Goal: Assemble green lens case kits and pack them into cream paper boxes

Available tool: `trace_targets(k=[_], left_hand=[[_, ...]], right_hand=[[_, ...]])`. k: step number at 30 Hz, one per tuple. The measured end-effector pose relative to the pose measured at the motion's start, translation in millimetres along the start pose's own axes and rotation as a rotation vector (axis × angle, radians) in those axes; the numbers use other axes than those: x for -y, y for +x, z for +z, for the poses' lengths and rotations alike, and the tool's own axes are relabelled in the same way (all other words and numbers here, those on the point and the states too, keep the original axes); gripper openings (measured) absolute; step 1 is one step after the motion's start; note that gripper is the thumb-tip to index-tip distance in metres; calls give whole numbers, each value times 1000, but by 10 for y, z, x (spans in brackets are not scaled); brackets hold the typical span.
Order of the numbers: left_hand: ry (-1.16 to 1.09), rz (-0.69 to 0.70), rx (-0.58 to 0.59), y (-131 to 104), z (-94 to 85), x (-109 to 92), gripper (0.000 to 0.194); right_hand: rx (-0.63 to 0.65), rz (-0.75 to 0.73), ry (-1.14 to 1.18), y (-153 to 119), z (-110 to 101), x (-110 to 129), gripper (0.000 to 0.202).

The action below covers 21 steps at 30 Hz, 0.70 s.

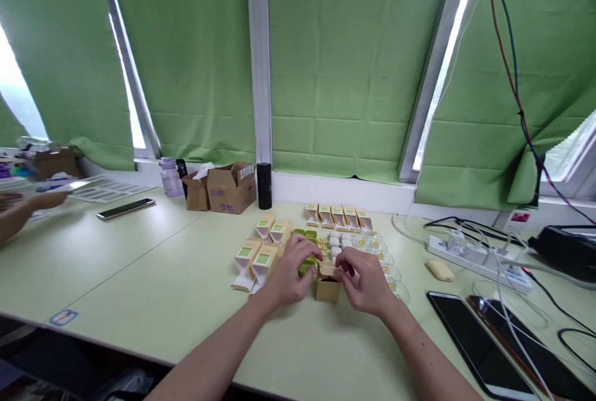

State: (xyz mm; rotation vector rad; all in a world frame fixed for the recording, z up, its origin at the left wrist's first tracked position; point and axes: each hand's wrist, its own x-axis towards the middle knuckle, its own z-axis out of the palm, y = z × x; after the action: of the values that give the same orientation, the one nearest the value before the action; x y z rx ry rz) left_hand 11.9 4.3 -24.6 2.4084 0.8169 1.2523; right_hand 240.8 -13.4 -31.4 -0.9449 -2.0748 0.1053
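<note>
Box upright, open-topped | right hand, nearer, pinches its right rim | left hand just left, grip unclear

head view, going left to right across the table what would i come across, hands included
A co-worker's hand → flat phone → lavender bottle → larger cardboard box → black cylinder → left hand → small open carton → right hand → beige rounded block.

Small box, lower centre: plain tan. Cartons, left of centre: tan, green rectangles. Curtains, top: plain green. Desk: pale yellow-green. Bottle, left: lilac.
</note>
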Motion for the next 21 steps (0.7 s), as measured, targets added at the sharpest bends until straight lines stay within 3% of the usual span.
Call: trace_targets(k=[6,13,21], left_hand=[[85,99,34,-22,-41,-5,7],[85,50,108,-26,-12,-2,6],[134,130,82,-33,13,14,9]], right_hand=[[25,-31,-5,-13,8,-4,14],[71,-30,-14,-12,13,26,14],[78,-60,-29,-15,23,36,14]])
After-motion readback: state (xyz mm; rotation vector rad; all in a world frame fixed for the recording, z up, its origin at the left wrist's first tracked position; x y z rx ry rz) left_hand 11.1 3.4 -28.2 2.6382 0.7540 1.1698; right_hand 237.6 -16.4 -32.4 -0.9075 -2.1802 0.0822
